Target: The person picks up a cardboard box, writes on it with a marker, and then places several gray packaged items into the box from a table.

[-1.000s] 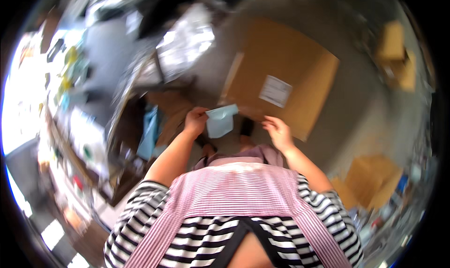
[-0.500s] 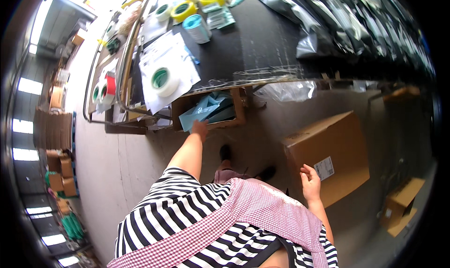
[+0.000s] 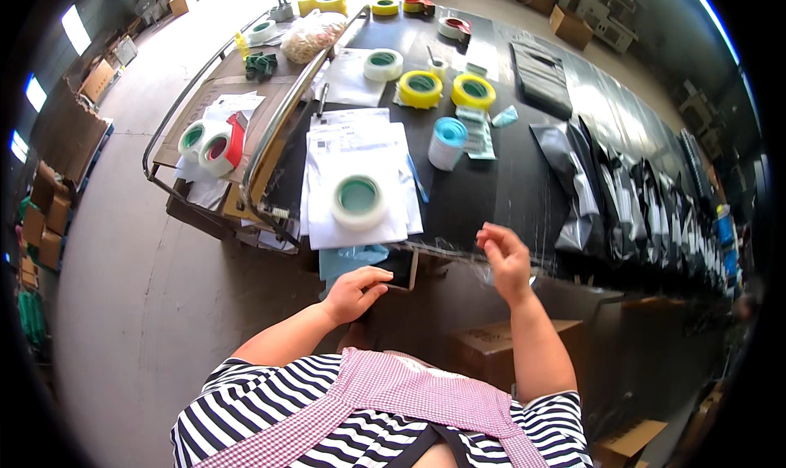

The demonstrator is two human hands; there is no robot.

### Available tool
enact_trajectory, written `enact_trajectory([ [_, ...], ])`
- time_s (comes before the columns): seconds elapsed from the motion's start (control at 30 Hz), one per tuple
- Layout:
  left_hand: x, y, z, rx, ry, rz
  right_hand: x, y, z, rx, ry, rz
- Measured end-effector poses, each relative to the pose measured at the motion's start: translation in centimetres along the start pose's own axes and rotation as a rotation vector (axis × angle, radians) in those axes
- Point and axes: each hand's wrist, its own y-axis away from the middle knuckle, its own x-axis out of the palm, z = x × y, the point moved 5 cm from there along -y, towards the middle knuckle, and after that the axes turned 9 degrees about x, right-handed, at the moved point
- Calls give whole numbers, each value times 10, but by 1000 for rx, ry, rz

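My left hand [image 3: 358,294] is over a cardboard box under the table edge, with fingers outstretched and nothing visible in them. Light blue plastic film [image 3: 345,263] lies in the box beyond this hand. My right hand [image 3: 504,259] is raised at the front edge of the black-topped table [image 3: 463,206], fingers loosely bent and apart, empty. Between and beyond the hands, a roll of clear tape [image 3: 360,221] with a green core rests on a stack of printed white sheets [image 3: 352,144]. A light blue roll [image 3: 447,149] stands to the right of the papers.
Silver-and-black plastic mailing bags [image 3: 583,210] line the table's right side. Yellow tape rolls [image 3: 420,91] sit farther back. On the left is a metal-railed cart [image 3: 266,153] with tape rolls [image 3: 217,153]. Under the table, a large cardboard box [image 3: 483,341] stands at the right.
My left hand has let go of the blue film and come up out of the box. My right hand has risen from beside the large carton to the table edge. The view has tilted up.
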Motion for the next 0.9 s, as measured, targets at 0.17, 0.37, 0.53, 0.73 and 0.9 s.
enact_trajectory([
  [0.17,-116,-73,62,98,-105,-471,80,-112,50,-88,-79,27],
  [0.37,-226,-225,199,-143,-611,-543,198,-112,29,11,80,238],
  [0.53,-240,-265,278,-423,-806,-339,189,-87,10,154,71,239],
  [0.73,-203,-242,188,-104,-48,-448,134,-31,7,318,-141,-9],
  [0.9,-80,-154,26,305,318,347,133,3,18,334,-422,60],
])
